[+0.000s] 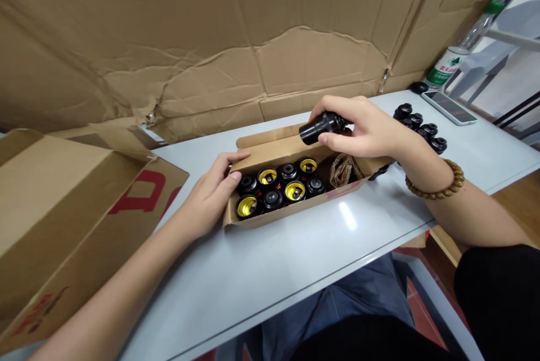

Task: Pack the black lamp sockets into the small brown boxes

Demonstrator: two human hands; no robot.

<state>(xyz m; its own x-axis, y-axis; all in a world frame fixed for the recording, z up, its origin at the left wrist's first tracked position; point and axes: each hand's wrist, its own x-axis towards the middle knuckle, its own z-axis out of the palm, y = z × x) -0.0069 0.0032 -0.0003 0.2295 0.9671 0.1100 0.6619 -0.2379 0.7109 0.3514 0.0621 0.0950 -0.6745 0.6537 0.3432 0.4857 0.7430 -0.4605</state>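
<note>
Right hand [360,127] is pinching a black tube [313,131] between thumb and fingers, holding it above the small box [276,153], plain end pointing left. Bead bracelet [458,178] is circling that wrist. Left hand [211,198] is gripping the left end of the small box, thumb resting over the rim, index finger reaching along the back edge. Other left fingers are hiding behind the wall, can't tell how they're set.

Small box is sitting open on the table [295,254], back flap standing up. It's holding 8 round parts [273,199] in 2 rows of 4: 4 are showing yellow insides, 4 are showing black tops, alternating. Crumpled brown paper [342,171] is filling space toward the right end.

Beyond the right wrist, more black parts [429,129] are standing in a cluster. Phone [449,107] is lying just beside them, with a bottle [455,57] with green cap standing behind. Large box [105,237] with red print is sitting at left. Cardboard sheet [189,12] is covering the back.
</note>
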